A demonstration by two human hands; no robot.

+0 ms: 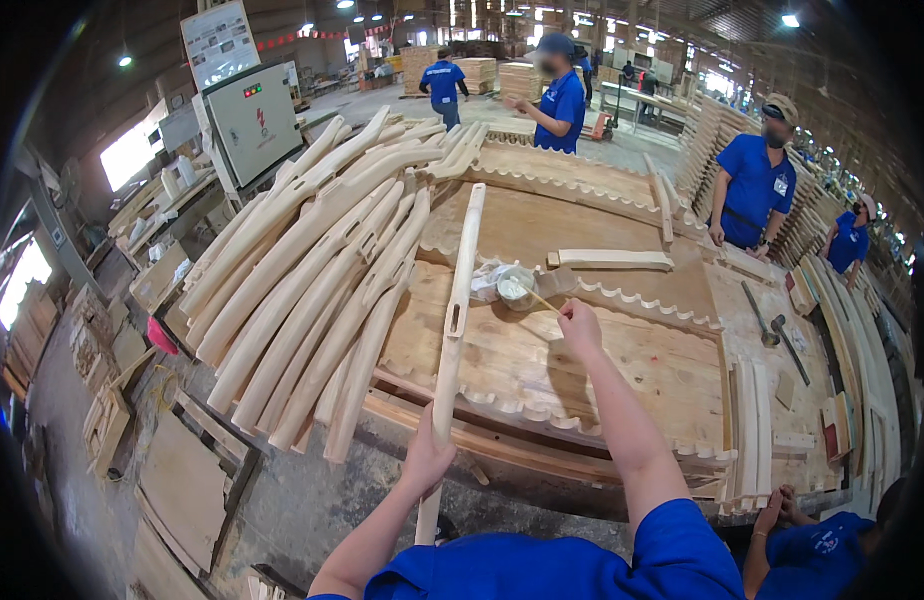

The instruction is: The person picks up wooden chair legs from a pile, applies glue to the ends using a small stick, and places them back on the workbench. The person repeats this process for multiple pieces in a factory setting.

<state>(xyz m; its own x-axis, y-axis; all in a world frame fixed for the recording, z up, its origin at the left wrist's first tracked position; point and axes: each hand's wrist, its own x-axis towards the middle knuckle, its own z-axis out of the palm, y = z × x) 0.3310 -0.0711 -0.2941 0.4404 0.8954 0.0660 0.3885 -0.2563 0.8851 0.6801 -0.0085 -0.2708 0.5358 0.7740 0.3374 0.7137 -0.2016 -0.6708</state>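
My left hand [427, 455] is wrapped round the lower part of a long, pale wooden leg [462, 270] with a slot cut into it. The leg's upper end leans across the bench. In my right hand [580, 328] is a thin wooden stick [540, 298], its far end dipped in a small tub [517, 285] of white paste. A crumpled white cloth [488, 280] lies against the tub's left side. Left of the leg, a large heap of similar curved wooden pieces [322, 270] covers that end of the bench.
Scalloped wooden rails [582, 200] cross the plywood bench [622, 360]. A short wooden block [612, 260] lies behind the tub. Hammers [770, 338] rest at the right, near a co-worker [757, 185]. Another person's hands [779, 508] are at the lower right. A control cabinet [252, 125] stands back left.
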